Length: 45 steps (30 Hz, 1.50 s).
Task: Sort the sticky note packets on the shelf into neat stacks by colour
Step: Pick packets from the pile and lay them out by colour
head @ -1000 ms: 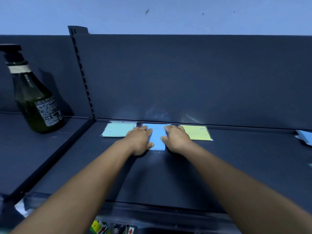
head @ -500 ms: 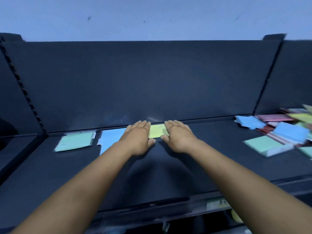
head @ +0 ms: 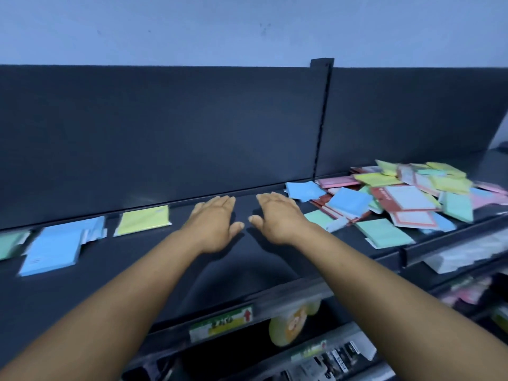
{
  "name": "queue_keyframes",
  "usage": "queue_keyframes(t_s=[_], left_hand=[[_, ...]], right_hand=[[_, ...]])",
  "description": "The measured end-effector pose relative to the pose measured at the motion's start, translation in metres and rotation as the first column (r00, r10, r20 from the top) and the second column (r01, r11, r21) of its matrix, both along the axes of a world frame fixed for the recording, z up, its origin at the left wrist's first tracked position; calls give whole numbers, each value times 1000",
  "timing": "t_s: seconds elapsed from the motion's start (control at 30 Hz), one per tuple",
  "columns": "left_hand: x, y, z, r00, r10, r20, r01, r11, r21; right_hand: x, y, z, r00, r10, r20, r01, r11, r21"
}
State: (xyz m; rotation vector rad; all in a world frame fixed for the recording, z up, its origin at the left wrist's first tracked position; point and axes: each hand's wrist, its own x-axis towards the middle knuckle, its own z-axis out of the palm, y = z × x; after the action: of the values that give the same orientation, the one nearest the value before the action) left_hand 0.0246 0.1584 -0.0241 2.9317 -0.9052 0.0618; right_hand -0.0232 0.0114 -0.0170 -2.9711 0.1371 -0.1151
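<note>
On the dark shelf (head: 165, 270) three sorted stacks lie along the back at left: a green stack (head: 11, 243) at the frame edge, a blue stack (head: 57, 246), and a yellow-green stack (head: 143, 220). A jumbled heap of sticky note packets (head: 406, 199) in blue, green, yellow, pink and red covers the shelf at right. My left hand (head: 214, 224) and my right hand (head: 277, 218) hover palm down, fingers spread, over bare shelf between the yellow-green stack and the heap. Neither hand holds anything.
A dark back panel (head: 165, 133) rises behind the shelf, with a slotted upright (head: 321, 114) at right. The shelf's front rail carries a price label (head: 220, 323). Lower shelves hold a round yellow item (head: 291, 325) and other packaged goods.
Both hands have moved right, off the yellow-green stack, onto bare shelf. The view has swung right, bringing the jumbled heap into sight and pushing the sorted stacks to the left.
</note>
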Motion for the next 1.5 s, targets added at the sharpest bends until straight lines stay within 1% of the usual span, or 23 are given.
queue_keyframes(t_s=[0.4, 0.63, 0.7, 0.9, 1.0, 1.07, 1.13, 1.2, 1.27, 1.33, 1.37, 1.43, 1.5], left_hand=[[-37, -128, -5, 997, -72, -38, 72, 997, 2], [-55, -195, -2, 989, -147, -28, 146, 988, -44], [-56, -211, -3, 984, -174, -34, 172, 984, -52], [-62, -245, 1, 973, -211, -93, 210, 978, -13], [-61, -259, 3, 959, -267, -99, 266, 964, -24], [-58, -268, 2, 948, -300, -103, 298, 954, -32], [-54, -276, -1, 940, -322, -108, 320, 947, -37], [-50, -281, -5, 935, -335, -117, 334, 942, -33], [-45, -285, -9, 930, -343, -134, 340, 939, -43], [-42, -288, -11, 931, -338, -138, 335, 941, -48], [-40, -290, -11, 933, -334, -137, 331, 943, -40], [-36, -292, -13, 935, -328, -134, 329, 944, -18], [-34, -294, -13, 936, -325, -134, 327, 945, -14]], right_hand=[[-47, -126, -4, 997, -80, -10, 80, 997, -1], [-72, -194, -10, 988, -153, -30, 152, 988, -28], [-77, -212, -12, 981, -195, -18, 195, 981, -13], [-85, -259, -15, 935, -355, -17, 355, 934, 28], [-85, -280, -18, 883, -463, -75, 466, 884, 35], [-86, -287, -22, 871, -469, -149, 475, 880, 7], [-89, -287, -24, 880, -446, -166, 447, 894, -32], [-91, -284, -23, 902, -416, -111, 414, 909, -49], [-90, -282, -20, 911, -413, -20, 413, 911, -15], [-88, -282, -18, 883, -467, 53, 464, 884, 62], [-86, -282, -19, 863, -502, 56, 497, 864, 84], [-82, -282, -21, 844, -537, 1, 536, 841, 73], [-79, -279, -24, 850, -525, -43, 526, 848, 58]])
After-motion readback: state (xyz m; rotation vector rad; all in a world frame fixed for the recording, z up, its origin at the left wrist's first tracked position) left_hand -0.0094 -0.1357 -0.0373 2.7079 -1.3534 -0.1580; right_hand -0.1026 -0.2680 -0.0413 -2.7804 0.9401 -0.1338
